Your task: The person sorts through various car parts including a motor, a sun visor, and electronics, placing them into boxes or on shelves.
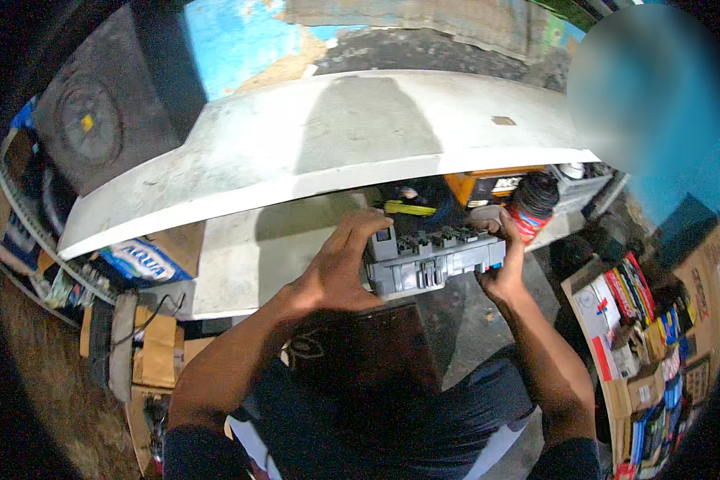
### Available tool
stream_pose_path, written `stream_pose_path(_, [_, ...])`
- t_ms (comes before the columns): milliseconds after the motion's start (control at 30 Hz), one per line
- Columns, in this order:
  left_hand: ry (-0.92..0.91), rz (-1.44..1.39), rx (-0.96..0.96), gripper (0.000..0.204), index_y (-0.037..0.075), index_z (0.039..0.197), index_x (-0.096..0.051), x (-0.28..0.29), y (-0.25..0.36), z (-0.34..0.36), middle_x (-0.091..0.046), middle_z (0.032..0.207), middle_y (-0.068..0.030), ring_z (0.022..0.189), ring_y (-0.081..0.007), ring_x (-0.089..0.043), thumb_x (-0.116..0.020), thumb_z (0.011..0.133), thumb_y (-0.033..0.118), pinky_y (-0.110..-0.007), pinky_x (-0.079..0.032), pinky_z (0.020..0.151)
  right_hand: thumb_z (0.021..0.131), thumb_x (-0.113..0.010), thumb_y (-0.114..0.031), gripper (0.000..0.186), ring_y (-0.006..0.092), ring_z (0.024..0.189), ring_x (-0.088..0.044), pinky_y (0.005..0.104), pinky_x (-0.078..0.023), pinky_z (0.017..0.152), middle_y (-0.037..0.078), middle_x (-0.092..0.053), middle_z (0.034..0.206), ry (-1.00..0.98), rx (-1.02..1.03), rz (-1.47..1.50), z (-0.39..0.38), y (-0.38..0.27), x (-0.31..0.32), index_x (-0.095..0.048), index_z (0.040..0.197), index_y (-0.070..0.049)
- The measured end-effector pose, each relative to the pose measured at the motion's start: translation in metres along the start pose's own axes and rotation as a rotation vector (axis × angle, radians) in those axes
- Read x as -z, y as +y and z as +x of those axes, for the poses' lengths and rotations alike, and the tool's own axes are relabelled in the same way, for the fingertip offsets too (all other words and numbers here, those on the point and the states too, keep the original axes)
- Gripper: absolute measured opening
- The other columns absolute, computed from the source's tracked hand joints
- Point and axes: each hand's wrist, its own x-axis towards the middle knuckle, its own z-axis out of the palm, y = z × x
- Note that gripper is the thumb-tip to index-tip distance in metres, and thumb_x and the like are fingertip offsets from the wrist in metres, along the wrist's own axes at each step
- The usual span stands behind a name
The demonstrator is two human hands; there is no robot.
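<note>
Between my two hands is a grey plastic housing (436, 270) with dark fittings along its top and a raised block at its left end. My left hand (340, 260) grips that left end, thumb low and fingers near the raised block. At the opposite end, my right hand (502, 268) is closed around the housing, fingers on top and thumb below. The piece is held in the air over my lap, in front of the white bench's lower shelf. Its underside is hidden from view.
The white bench top (240, 152) stretches across ahead, with a dark speaker box (88, 120) at its left. On the lower shelf are a blue-and-white carton (146, 260), a yellow object (408, 209), an orange-and-black box (472, 188) and a red container (530, 222). Packages fill a cardboard display (628, 392) at right.
</note>
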Motion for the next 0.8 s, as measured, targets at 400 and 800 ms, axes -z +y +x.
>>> stream_pose_path(400, [0.571,0.031,0.667,0.099,0.004,0.143,-0.036,0.052,0.1,-0.099,-0.053,0.131,-0.0197,0.125,-0.0315,-0.053,-0.093,0.067,0.03,-0.043,-0.042,0.108,0.099,-0.051,-0.047,0.045,0.0273,0.115,-0.061,0.0538,-0.049,0.098,0.009,-0.061,0.13,-0.432,-0.281,0.163,0.022,0.086,-0.118,-0.056,0.13,-0.015])
stream_pose_path(800, [1.181,0.047,1.259,0.093,-0.007,0.138,-0.036,0.115,0.14,-0.248,-0.061,0.122,-0.0259,0.114,-0.0313,-0.062,-0.09,0.073,0.033,-0.039,-0.05,0.1,0.098,-0.061,-0.02,0.037,0.0289,0.096,-0.071,0.0523,-0.064,0.072,0.012,-0.063,0.116,-0.866,-0.541,-0.219,-0.089,0.223,-0.231,-0.049,0.13,-0.006])
